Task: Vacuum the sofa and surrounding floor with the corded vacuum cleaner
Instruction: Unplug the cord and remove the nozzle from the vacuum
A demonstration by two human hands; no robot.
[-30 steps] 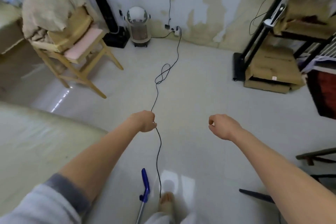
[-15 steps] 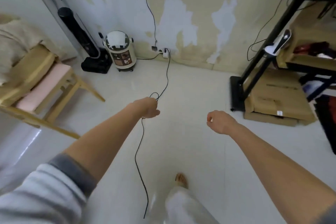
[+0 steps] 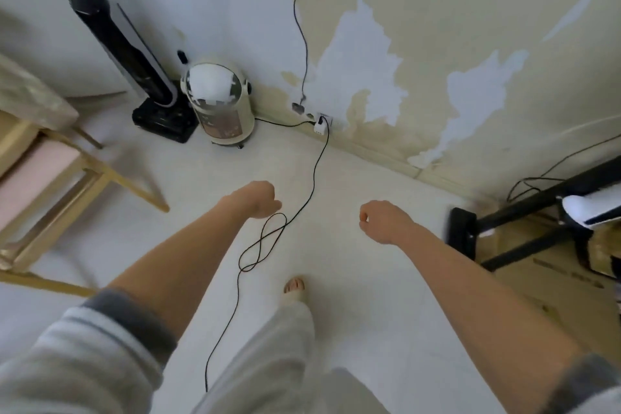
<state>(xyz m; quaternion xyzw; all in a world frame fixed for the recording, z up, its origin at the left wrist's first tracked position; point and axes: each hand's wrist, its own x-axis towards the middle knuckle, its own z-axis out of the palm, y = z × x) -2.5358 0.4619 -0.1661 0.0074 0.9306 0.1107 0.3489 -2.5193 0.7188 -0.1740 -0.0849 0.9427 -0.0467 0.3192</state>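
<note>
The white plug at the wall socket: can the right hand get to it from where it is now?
Probably yes, after stepping or bending closer. The right hand holds nothing, and bare floor lies between it and the white plug. Only the black cord crosses nearby, gripped by the left hand.

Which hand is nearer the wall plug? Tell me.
Left. The left hand is below and left of the plug, at the cord. The right hand is lower and off to the plug's right.
</note>
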